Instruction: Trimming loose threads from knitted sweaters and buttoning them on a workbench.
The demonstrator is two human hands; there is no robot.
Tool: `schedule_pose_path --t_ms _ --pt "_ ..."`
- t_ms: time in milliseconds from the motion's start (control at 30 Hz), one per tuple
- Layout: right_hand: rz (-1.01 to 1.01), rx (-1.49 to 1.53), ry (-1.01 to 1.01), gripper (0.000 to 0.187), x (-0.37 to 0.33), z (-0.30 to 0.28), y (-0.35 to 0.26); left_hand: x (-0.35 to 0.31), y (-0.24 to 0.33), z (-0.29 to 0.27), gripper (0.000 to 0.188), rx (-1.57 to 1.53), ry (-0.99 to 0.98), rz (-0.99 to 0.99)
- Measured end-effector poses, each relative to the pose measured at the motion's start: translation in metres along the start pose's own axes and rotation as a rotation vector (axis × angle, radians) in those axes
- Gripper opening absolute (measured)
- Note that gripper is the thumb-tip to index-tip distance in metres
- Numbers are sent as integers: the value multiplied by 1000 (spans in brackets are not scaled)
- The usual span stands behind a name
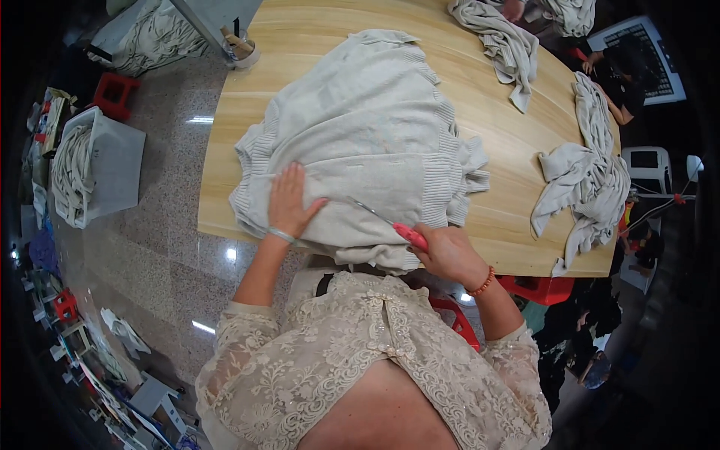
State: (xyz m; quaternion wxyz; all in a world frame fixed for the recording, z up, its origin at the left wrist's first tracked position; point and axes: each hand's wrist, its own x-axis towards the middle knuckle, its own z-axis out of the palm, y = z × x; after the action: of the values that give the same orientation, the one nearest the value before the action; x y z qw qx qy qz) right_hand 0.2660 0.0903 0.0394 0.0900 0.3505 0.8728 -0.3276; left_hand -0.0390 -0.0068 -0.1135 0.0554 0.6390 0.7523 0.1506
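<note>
A light grey knitted garment [360, 127] with ribbed edges lies spread over the near part of the wooden table. My left hand [291, 204] rests flat on its lower left, fingers stretched out and thumb apart. At the lower right, my right hand [450, 253] is closed around a red-handled tool [410, 235] with a slim metal shaft. Its shaft slants up and left over the knit, the tip a little right of my left thumb. Whether the tip touches the fabric I cannot tell, nor the tool's exact kind.
More grey knits [589, 176] lie at the table's right, others [502, 45] at the far edge near another person's hand [513, 10]. A clear cup of tools [241, 51] stands at the far left edge. On the floor left, a white bin [120, 169] holds knits beside a red stool [115, 95].
</note>
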Motion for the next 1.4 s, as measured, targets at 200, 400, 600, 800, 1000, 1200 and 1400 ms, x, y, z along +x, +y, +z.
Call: schedule_pose_path --t_ms 200,400,600,800,1000,1200,1400 --pt "-221 -6 -35 20 73 39 -54 -31 -68 -22 67 72 -44 5" --pt "-239 -24 -79 23 105 64 -94 -62 -114 -21 61 -153 -46 -213" --pt "-141 -58 -66 22 104 60 -105 -50 -105 -23 46 -330 88 -106" --pt "-67 -19 29 22 92 74 -103 -23 -105 -21 43 -334 122 4" --pt "228 35 143 23 48 52 -74 -7 -102 -17 51 -325 80 84" --pt "808 -192 334 24 -24 16 -14 -9 -111 -18 57 -236 43 149" --pt "556 -38 187 25 -12 19 -54 0 -121 -22 56 -232 26 178"
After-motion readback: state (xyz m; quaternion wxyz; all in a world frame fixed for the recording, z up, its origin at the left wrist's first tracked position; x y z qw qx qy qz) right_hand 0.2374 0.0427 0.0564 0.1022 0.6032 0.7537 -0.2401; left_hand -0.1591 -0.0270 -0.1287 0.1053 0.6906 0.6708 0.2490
